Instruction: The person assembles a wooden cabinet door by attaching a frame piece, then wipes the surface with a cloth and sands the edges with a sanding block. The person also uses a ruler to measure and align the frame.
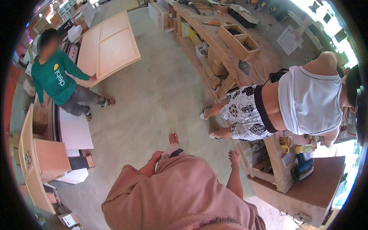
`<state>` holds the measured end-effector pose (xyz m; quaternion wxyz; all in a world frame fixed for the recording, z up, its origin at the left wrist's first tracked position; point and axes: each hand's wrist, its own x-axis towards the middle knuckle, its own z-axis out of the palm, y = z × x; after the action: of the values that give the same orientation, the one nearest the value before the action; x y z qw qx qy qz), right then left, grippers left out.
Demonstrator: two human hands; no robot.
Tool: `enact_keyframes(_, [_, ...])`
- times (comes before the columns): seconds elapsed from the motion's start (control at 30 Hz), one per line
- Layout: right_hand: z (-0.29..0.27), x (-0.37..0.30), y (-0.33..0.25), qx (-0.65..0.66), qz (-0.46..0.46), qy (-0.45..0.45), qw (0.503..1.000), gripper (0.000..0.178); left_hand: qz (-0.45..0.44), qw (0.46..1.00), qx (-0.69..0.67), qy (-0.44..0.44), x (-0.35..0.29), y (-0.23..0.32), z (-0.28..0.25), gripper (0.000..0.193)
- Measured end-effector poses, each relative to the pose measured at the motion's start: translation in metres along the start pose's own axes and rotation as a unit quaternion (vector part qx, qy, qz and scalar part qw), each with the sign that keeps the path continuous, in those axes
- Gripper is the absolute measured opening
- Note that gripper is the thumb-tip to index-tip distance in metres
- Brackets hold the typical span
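Down by the person's leg, the left hand (156,156) is held just beside the pale trouser leg (166,151) — can't tell if anything's gripped. The right hand (234,157) is held loose, fingers spread, near the wooden surface (283,174) where a blue power tool (304,165) is parked.

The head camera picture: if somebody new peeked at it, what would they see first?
Probably the big, pale wooden panel at the upper left, with a person in a green shirt beside it. Next, perhaps the person in a white top at the long workbench on the right. The wearer's pinkish-brown shirt fills the bottom middle, with the right hand just beyond it.
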<state>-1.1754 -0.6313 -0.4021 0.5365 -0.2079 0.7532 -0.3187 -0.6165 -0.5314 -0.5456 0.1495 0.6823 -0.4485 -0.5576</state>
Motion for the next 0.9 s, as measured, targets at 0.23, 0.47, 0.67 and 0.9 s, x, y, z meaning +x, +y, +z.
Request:
enact_keyframes(0.23, [0.097, 0.008, -0.021, -0.102, 0.088, -0.077, 0.988, 0.023, -0.069, 0.995, -0.031, 0.068, 0.052, 0.054, -0.092, 0.041])
enact_keyframes(0.47, [0.13, 0.042, -0.05, -0.066, 0.138, -0.045, 0.987, 0.017, -0.135, 0.966, -0.159, 0.153, 0.044, 0.094, -0.175, 0.029])
enact_keyframes(0.67, [0.168, 0.103, -0.079, -0.091, 0.167, -0.065, 0.98, 0.02, -0.02, 0.936, 0.352, 0.025, 0.053, 0.025, -0.165, 0.021])
enact_keyframes(0.9, [0.248, 0.197, -0.142, -0.146, 0.19, -0.112, 0.964, 0.023, -0.127, 0.98, 0.154, -0.001, 0.061, 0.042, -0.148, 0.043])
